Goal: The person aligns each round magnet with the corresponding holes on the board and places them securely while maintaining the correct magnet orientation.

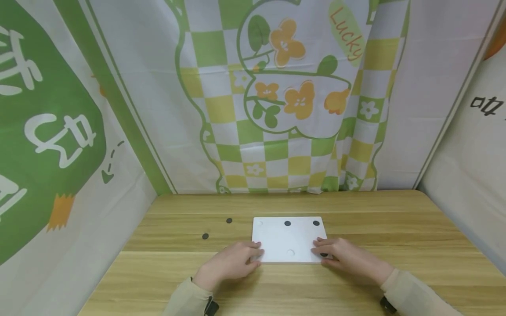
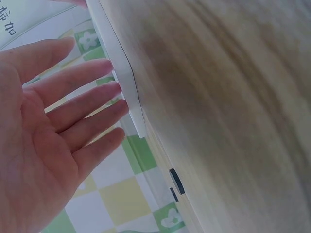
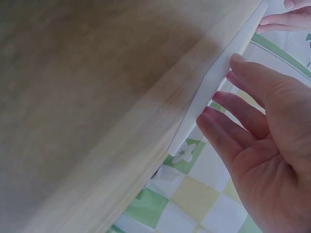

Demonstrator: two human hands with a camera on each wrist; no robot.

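While the left hand and right hand, each grip unclamped, touch a white board near the worktop's far edge, uneven pressure could skew it (its dark discs too).

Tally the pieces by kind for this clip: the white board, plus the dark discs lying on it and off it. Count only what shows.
White board: 1
On-board dark discs: 3
Off-board dark discs: 2
Total visible: 6
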